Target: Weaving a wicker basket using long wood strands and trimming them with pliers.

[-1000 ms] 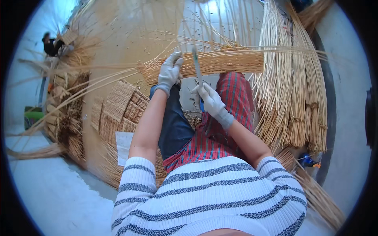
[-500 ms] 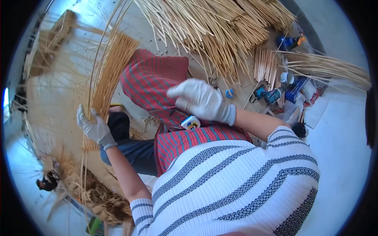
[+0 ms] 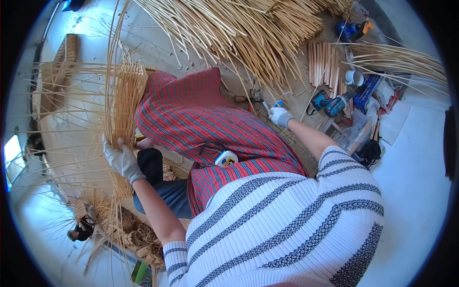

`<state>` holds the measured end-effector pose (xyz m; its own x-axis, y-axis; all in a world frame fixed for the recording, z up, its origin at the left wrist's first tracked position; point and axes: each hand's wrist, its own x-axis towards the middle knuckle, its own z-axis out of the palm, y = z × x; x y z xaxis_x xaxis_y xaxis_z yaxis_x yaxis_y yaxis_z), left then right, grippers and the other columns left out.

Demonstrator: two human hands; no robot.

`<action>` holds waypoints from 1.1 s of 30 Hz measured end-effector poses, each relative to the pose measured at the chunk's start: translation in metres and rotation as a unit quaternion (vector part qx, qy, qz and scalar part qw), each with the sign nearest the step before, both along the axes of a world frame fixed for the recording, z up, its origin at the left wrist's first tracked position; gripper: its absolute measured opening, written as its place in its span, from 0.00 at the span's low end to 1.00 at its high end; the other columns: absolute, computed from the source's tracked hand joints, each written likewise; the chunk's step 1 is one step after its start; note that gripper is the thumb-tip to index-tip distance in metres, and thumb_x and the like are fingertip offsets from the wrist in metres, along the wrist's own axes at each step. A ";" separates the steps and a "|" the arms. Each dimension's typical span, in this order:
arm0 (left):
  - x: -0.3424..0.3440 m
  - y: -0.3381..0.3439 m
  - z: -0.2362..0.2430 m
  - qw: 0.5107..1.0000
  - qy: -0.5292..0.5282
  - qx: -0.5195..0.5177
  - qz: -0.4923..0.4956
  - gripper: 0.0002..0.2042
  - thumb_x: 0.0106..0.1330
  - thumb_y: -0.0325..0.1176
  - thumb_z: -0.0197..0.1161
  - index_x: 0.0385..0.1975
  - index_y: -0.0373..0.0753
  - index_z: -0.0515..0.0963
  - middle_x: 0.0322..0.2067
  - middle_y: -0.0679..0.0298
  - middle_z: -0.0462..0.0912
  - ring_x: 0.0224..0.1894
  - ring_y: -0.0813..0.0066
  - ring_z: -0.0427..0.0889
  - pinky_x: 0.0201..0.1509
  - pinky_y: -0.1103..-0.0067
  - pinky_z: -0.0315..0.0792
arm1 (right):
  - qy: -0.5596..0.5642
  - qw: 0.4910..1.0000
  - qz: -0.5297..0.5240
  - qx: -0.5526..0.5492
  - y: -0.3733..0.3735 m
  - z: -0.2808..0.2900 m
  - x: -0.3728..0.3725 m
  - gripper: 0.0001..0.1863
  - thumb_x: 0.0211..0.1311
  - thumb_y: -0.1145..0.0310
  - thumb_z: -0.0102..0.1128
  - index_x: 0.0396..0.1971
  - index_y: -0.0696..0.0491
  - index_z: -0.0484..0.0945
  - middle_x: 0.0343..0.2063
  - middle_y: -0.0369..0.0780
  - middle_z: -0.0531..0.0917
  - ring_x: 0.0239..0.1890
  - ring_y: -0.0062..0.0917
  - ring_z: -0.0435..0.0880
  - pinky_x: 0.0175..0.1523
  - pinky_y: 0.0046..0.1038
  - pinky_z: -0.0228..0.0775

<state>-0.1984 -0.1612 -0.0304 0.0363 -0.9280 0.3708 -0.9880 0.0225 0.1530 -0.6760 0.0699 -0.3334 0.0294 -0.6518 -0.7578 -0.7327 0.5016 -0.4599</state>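
The tan woven wicker panel (image 3: 131, 91) stands left of centre, partly hidden behind the white-gloved left hand (image 3: 122, 160), which grasps its edge, fingers pointing upward. Right of centre, the white-gloved right hand (image 3: 280, 116) extends beside a small blue round object (image 3: 278, 104); its fingertips are indistinct, so I cannot tell whether it grips the narrow pale strip (image 3: 266, 106) there.

Head-worn fisheye, left of side-by-side pair. Looks steeply down over striped sweater (image 3: 277, 220) toward left hand (image 3: 123, 159), right hand (image 3: 279, 116), floor (image 3: 158, 51). Sweater nearest.
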 end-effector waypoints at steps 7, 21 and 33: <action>-0.073 0.054 0.007 0.999 0.042 0.017 -0.012 0.32 0.63 0.34 0.67 0.67 0.35 0.64 0.66 0.45 0.66 0.70 0.50 0.62 0.74 0.64 0.55 | 0.153 0.981 -0.115 -0.022 -0.030 -0.066 0.037 0.18 0.70 0.61 0.39 0.45 0.51 0.79 0.48 0.53 0.83 0.51 0.50 0.83 0.58 0.47 0.70; -0.126 0.127 -0.020 0.941 0.337 0.033 -0.008 0.24 0.62 0.19 0.60 0.60 0.41 0.73 0.54 0.56 0.76 0.56 0.61 0.78 0.60 0.72 0.73 | 0.131 0.963 0.090 -0.217 -0.079 0.167 -0.010 0.16 0.63 0.57 0.62 0.45 0.48 0.71 0.35 0.50 0.84 0.40 0.50 0.84 0.42 0.49 0.73; -0.154 0.116 0.049 0.757 0.503 0.225 -0.351 0.28 0.73 0.48 0.56 0.65 0.36 0.66 0.57 0.50 0.78 0.59 0.56 0.77 0.63 0.66 0.70 | -0.033 0.908 0.243 -0.340 -0.190 0.455 0.082 0.10 0.66 0.62 0.63 0.38 0.53 0.80 0.15 0.42 0.74 0.17 0.27 0.74 0.27 0.29 0.65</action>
<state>-0.3525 -0.0453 0.0183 -0.4695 -0.8742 0.1241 -0.1348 0.2099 0.9684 -0.5942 -0.1203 0.1220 0.4690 -0.8666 -0.1703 -0.7513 -0.2901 -0.5927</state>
